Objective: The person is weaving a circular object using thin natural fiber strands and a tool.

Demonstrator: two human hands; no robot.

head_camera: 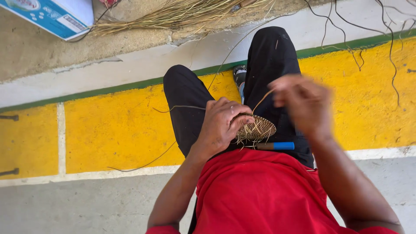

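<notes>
- Left hand (223, 123) curls over the near-left edge of a small round woven disc (256, 128), fingers closed on its rim, holding it above the person's lap.
- Right hand (303, 104) is blurred, raised just above and to the right of the disc; its fingers seem pinched together on a thin straw strand (263, 99) that runs down to the disc.
- Loose straw ends stick out of the disc's near edge.
- Just below the disc, a tool with a blue handle (277, 146) lies across the lap, on the black trousers (186, 99) by the red shirt (260, 195).
- More dry straw (173, 17) is heaped on the ground at the far edge, beside a blue-and-white box (56, 15) at the far-left corner.
- Yellow painted kerb (117, 130) runs under the legs.
</notes>
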